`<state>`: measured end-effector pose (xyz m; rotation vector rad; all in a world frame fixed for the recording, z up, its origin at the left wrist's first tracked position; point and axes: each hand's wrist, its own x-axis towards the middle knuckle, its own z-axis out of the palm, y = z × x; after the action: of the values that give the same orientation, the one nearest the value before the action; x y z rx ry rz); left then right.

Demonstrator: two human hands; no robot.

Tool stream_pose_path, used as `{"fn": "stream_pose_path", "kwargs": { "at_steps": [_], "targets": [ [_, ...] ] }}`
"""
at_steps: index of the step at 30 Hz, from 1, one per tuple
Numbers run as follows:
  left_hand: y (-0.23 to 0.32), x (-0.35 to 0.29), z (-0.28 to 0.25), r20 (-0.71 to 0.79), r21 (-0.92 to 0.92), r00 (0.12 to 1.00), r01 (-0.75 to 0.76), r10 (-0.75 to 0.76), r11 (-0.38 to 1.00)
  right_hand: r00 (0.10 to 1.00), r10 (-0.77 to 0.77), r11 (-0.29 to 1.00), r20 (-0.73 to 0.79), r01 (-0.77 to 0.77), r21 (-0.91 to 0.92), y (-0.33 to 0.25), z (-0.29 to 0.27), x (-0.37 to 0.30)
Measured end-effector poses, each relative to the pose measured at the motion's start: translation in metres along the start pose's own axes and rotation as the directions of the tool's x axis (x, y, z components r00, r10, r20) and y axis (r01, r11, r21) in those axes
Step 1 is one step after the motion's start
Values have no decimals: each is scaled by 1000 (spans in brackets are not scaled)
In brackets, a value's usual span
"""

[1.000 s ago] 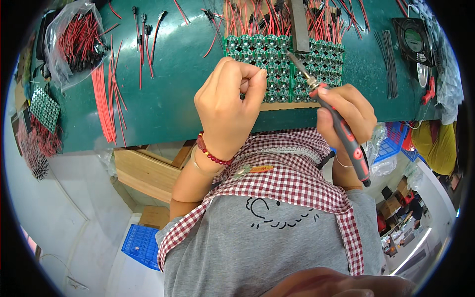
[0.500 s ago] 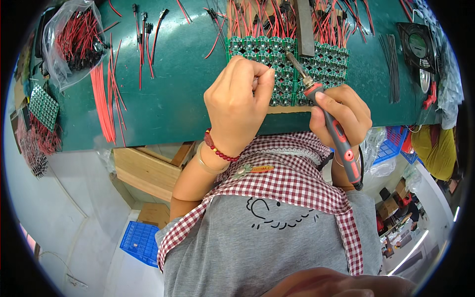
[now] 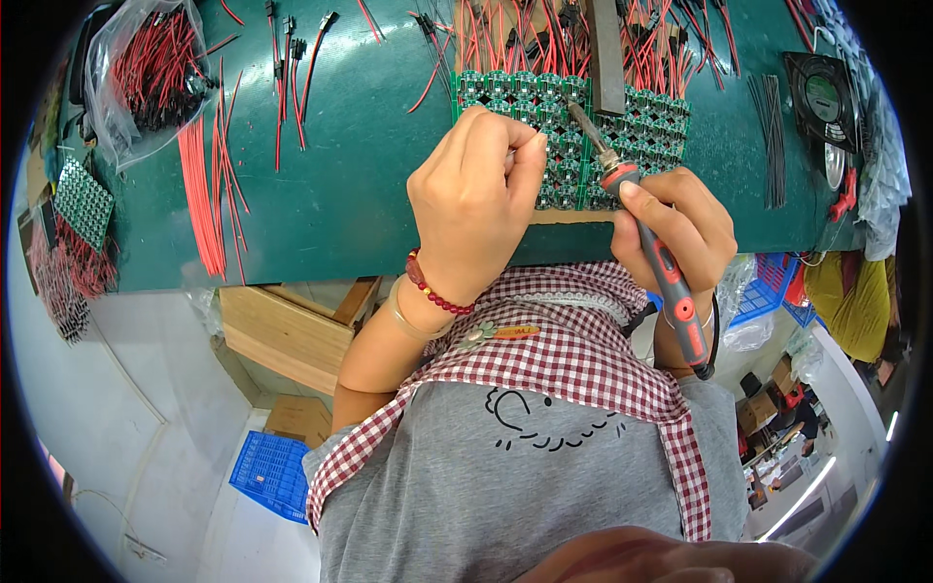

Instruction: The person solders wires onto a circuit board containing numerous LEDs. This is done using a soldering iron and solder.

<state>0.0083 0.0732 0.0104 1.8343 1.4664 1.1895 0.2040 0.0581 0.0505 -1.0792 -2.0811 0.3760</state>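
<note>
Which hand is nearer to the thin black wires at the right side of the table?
Right. In the picture, the right hand, gripping a soldering iron, is left of and below the thin black wires; the left hand is farther left.

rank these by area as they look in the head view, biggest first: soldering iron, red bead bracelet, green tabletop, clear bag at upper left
1. Green tabletop
2. Clear bag
3. Soldering iron
4. Red bead bracelet
</note>
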Motion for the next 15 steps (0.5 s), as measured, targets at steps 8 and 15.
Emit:
{"fn": "stream_pose_path", "kwargs": {
  "at_steps": [8, 15],
  "targets": [
    [-1, 2, 8, -31, 11, 999, -19, 19, 1000, 1000, 6, 999, 0, -6, -44, -7, 4, 1],
    [6, -1, 5, -62, 14, 998, -6, 7, 1000, 999, -3, 1000, -53, 2, -17, -13, -5, -4]
  ]
}}
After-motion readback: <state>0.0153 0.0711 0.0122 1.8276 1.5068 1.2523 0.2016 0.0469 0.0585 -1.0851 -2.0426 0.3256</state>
